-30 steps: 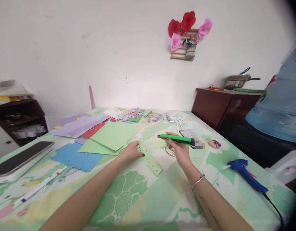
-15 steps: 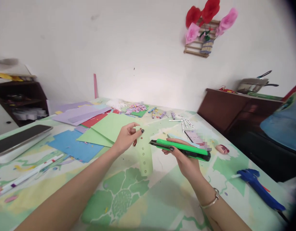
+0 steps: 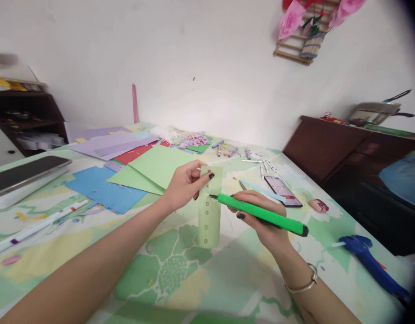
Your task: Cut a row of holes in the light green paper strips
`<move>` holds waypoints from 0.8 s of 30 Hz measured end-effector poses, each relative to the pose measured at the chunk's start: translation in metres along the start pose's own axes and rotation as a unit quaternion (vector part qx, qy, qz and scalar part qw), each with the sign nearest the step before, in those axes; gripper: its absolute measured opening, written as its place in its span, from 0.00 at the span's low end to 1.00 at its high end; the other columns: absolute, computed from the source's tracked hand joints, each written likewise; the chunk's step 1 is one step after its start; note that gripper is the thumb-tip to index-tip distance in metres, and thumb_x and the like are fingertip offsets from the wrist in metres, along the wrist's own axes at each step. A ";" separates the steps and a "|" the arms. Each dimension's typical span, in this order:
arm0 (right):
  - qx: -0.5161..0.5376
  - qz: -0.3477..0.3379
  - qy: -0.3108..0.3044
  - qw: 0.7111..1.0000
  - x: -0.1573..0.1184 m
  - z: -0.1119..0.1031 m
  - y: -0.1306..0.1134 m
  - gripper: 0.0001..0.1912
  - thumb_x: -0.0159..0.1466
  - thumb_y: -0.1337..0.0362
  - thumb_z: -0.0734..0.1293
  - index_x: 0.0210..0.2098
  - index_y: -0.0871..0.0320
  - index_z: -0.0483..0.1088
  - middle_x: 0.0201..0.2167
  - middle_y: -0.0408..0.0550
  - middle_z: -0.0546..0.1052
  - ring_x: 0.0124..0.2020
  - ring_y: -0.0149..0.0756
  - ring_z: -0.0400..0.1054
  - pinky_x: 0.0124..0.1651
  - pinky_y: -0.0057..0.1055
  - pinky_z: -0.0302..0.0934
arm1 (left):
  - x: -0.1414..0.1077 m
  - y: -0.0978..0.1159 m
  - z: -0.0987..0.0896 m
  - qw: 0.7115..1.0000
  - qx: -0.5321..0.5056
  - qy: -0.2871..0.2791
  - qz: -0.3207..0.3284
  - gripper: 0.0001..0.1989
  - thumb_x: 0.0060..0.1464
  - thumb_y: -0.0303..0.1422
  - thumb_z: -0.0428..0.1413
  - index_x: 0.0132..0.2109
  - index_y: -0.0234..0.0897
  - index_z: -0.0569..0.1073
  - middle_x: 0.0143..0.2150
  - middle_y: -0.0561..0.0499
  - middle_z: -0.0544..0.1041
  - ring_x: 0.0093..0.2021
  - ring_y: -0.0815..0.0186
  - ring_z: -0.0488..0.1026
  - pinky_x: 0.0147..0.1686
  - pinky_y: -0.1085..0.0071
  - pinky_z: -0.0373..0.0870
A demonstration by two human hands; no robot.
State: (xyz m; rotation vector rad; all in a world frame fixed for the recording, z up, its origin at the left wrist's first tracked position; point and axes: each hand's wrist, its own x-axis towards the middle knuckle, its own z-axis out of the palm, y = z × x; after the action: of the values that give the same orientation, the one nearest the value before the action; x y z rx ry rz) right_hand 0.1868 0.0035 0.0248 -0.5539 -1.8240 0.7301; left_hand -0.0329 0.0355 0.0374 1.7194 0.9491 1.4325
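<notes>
A light green paper strip (image 3: 213, 231) with a column of small round marks or holes hangs upright from my left hand (image 3: 187, 183), pinched at its top between thumb and fingers. My right hand (image 3: 266, 220) is closed around a bright green utility knife (image 3: 261, 213). The knife's dark blade points left and meets the strip at one of the upper round marks; whether it has gone through I cannot tell. Behind my right hand lies a pale blue paper strip (image 3: 261, 189).
Green sheets (image 3: 163, 164), blue paper (image 3: 104, 189) and purple sheets (image 3: 109, 145) lie to the left, near a black device (image 3: 28, 173). A phone (image 3: 283, 191), white sticks (image 3: 268, 166) and a blue glue gun (image 3: 369, 263) are on the right. Paper scraps (image 3: 194, 140) sit at the back.
My left hand has raised the green strip and turned it more towards me. The knife's tip has moved onto the strip. The view has shifted slightly down and left.
</notes>
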 end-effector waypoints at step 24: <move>-0.199 -0.148 -0.127 0.960 0.000 -0.002 -0.017 0.15 0.62 0.73 0.66 0.46 0.55 0.76 0.48 0.52 0.75 0.46 0.38 0.72 0.47 0.33 0.72 | -0.003 0.006 -0.009 0.988 0.135 0.011 0.075 0.05 0.55 0.33 0.56 0.36 0.36 0.74 0.15 0.62 0.59 0.13 0.75 0.63 0.15 0.79 0.59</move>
State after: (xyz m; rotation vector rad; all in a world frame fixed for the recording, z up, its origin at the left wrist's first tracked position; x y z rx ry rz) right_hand 0.1877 -0.0084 0.0373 -0.4419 -2.2540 0.2346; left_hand -0.0415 0.0302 0.0423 2.0121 1.0867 1.4739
